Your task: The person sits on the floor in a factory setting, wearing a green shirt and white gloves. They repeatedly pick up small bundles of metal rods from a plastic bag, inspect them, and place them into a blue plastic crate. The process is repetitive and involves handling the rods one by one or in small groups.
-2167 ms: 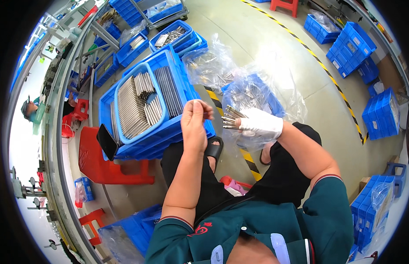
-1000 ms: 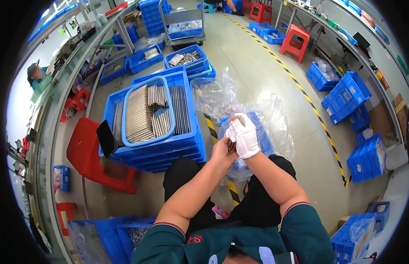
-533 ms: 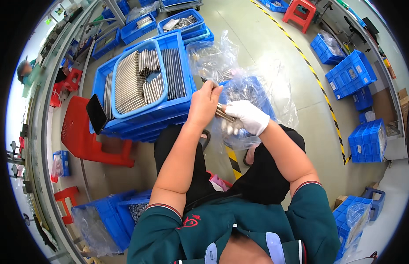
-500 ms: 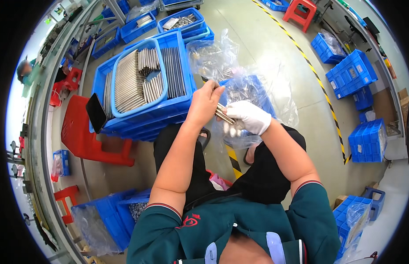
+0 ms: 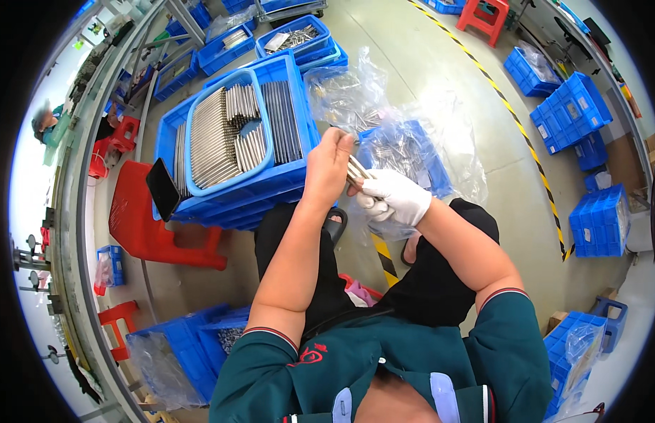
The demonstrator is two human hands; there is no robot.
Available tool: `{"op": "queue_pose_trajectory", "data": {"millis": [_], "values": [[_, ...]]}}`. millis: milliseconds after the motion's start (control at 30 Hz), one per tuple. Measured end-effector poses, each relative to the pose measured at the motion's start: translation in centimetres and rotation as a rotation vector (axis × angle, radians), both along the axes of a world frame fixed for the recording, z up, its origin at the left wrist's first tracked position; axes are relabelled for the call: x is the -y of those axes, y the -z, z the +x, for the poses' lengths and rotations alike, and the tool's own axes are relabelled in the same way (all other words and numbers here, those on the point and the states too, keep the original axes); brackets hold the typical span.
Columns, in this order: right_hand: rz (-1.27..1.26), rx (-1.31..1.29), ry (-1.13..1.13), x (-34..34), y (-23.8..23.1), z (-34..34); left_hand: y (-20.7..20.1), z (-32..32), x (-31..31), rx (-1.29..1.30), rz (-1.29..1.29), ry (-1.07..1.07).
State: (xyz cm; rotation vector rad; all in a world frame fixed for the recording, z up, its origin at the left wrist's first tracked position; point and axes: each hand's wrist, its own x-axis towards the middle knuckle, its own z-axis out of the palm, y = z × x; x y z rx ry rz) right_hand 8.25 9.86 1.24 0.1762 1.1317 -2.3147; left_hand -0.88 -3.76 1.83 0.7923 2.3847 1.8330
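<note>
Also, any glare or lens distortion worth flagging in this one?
Head view: glare washes out the floor near the clear plastic; the fisheye bows the striped tape and bench edge; corners are black and the left rim overexposed; metal rods in the right hand show, but too small to count.

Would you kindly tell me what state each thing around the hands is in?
Right hand: white-gloved, closed around metal rods
Metal rods: bunched, slanting
Left hand: bare, raised close to the rods; contact unclear
Light-blue tray: partly filled with silvery rods, a gap showing
Dark flat panel: tilted
Blue bin: draped with clear plastic, loose metal pieces inside
</note>
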Motion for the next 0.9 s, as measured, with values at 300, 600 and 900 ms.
{"op": "queue_pose_trajectory", "data": {"millis": [300, 600, 900], "values": [[0.338, -0.102, 0.242, -1.9, -2.8, 0.3, 0.3, 0.1, 0.2, 0.333, 0.346, 0.020], [0.407, -0.155, 0.408, -2.0, -2.4, 0.2, 0.4, 1.4, 0.2, 0.896, 0.606, 0.268], [1.036, -0.429, 0.502, -1.7, -2.6, 0.6, 0.8, 0.8, 0.8, 1.131, 0.758, 0.400]]}}
